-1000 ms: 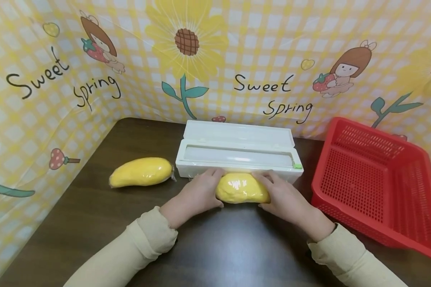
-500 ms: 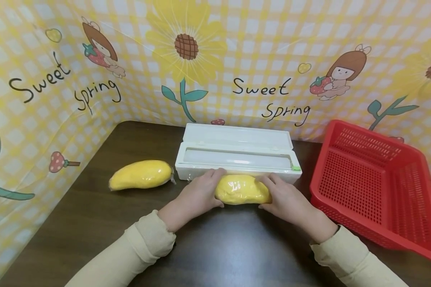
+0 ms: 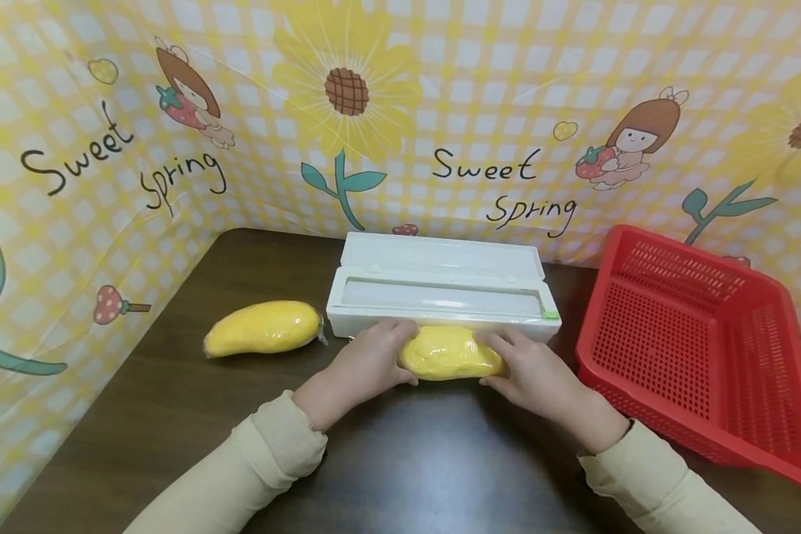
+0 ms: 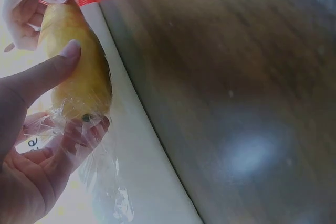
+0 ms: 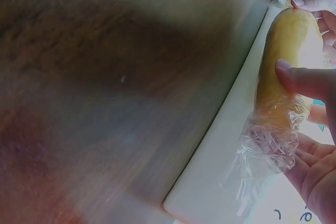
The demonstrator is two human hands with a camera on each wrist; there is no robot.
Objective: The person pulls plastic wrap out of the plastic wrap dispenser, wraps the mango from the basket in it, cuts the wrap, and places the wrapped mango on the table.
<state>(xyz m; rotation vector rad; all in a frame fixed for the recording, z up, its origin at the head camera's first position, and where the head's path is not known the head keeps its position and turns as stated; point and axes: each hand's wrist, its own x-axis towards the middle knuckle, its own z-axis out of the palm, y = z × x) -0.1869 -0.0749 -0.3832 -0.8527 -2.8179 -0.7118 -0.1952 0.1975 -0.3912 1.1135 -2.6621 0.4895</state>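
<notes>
A yellow mango (image 3: 450, 353) wrapped in clear film is held level between both hands, just in front of the white cling film box. My left hand (image 3: 367, 362) grips its left end, and my right hand (image 3: 537, 372) grips the right end. In the left wrist view the thumb presses on the mango (image 4: 86, 74), and loose cling film (image 4: 102, 182) trails over the fingers. Crumpled film (image 5: 270, 140) also hangs from the end in the right wrist view. Another film-wrapped yellow mango (image 3: 263, 328) lies on the table to the left.
The white cling film box (image 3: 440, 323) stands with its lid (image 3: 440, 254) raised, a film roll (image 3: 440, 295) inside and a green piece (image 3: 550, 315) at its right corner. A red perforated basket (image 3: 590, 360) sits on the right. A patterned cloth (image 3: 400, 185) backs the dark table (image 3: 400, 475).
Both hands keep their grip on the mango, whose shine has shifted slightly as if turned a little. The head view has tilted up slightly. The other mango, box and basket stay put.
</notes>
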